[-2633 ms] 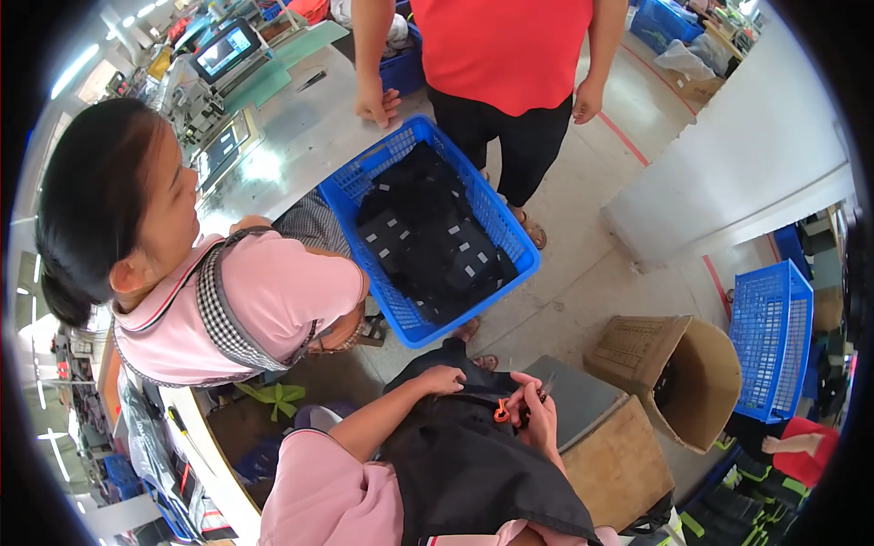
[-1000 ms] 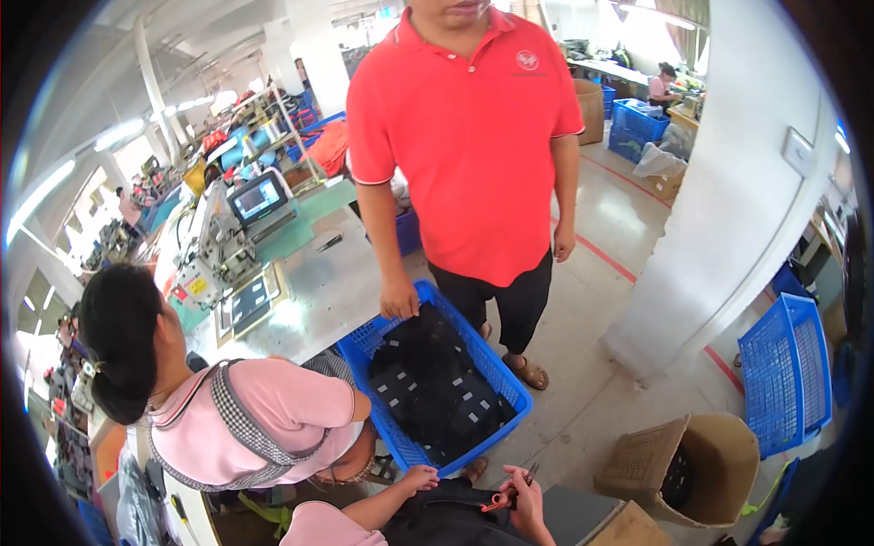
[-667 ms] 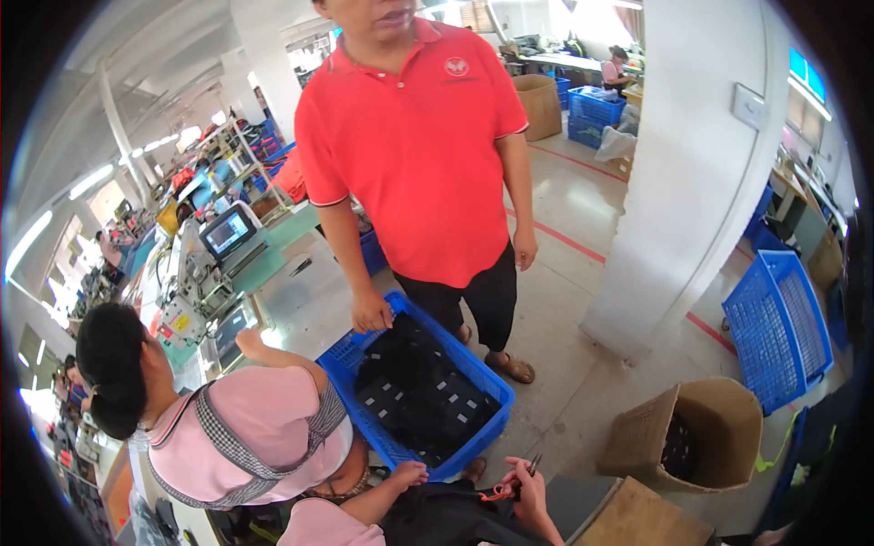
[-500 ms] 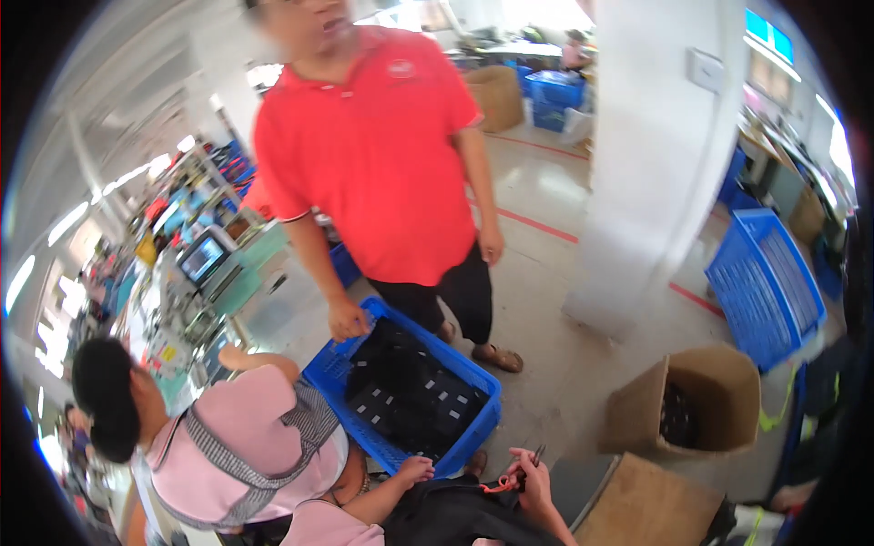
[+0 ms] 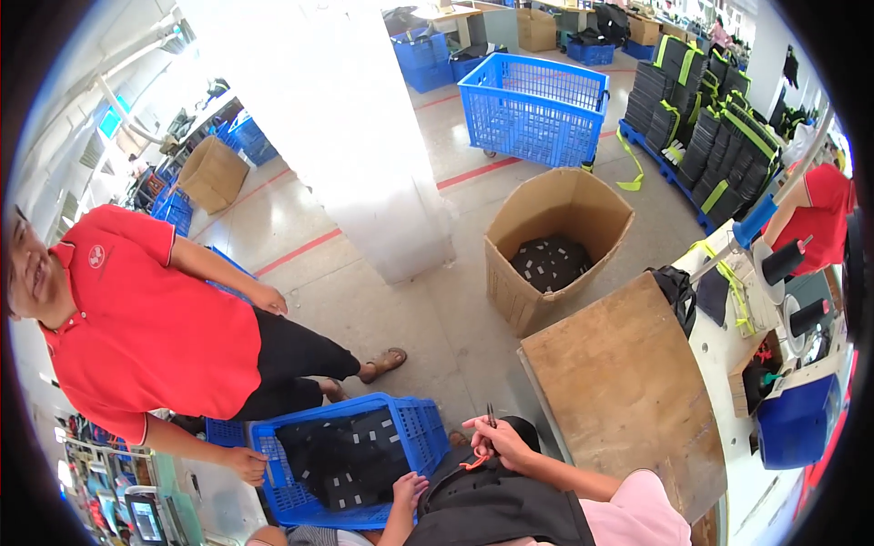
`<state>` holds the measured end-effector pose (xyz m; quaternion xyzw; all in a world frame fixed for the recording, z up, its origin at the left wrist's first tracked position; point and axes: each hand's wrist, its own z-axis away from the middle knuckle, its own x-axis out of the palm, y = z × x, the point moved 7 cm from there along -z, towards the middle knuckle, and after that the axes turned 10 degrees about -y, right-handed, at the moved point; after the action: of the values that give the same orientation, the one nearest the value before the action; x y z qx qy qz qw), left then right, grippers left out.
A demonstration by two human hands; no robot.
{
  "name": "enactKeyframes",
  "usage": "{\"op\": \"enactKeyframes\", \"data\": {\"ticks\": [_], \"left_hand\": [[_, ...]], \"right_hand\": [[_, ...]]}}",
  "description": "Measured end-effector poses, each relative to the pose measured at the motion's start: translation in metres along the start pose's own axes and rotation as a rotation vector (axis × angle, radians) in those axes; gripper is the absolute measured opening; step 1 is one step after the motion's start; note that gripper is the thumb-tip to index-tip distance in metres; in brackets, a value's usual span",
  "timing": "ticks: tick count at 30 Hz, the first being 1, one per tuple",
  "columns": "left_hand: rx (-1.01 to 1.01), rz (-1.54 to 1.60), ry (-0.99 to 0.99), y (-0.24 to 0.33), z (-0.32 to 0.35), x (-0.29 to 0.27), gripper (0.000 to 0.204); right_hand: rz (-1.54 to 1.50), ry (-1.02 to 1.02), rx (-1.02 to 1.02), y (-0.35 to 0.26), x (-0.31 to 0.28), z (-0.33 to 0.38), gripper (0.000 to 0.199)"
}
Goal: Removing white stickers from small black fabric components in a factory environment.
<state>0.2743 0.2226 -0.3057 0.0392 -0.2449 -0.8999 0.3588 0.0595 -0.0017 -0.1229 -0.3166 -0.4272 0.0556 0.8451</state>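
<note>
My right hand (image 5: 499,441) is closed around dark thread snips (image 5: 492,416), their pointed tips upward, with an orange-red loop (image 5: 474,463) hanging below the fingers. My left hand (image 5: 410,491) is by the near right corner of a blue plastic crate (image 5: 421,435), its fingers loosely bent and apart, with nothing seen in them. Black cloth (image 5: 501,505) covers my lap beneath both hands. Inside the crate are black fabric pieces (image 5: 341,455) with small pale tags. A person in a red shirt (image 5: 164,318) grips the crate's left rim with one hand.
A wooden board (image 5: 628,391) tops the table on my right, beside thread cones (image 5: 785,261). Ahead is an open cardboard box (image 5: 514,300) with tagged black pieces. A white pillar (image 5: 364,136), a blue wheeled cart (image 5: 533,114) and stacked black goods (image 5: 701,127) stand farther off.
My view has swung right, bringing the board table and stacked goods in. The red-shirted person now appears at the left, still holding the crate. The snips stay in my right hand.
</note>
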Motion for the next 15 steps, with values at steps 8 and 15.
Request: {"op": "enactKeyframes", "data": {"ticks": [8,15], "left_hand": [[0.034,-0.034,0.030,0.017,0.017,0.002,0.029],[0.131,0.116,0.184,0.007,0.038,-0.032,0.027]], "right_hand": [[-0.013,0.043,0.007,0.000,0.022,-0.003,0.027],[0.110,-0.086,0.096,0.010,0.041,-0.030,0.028]]}}
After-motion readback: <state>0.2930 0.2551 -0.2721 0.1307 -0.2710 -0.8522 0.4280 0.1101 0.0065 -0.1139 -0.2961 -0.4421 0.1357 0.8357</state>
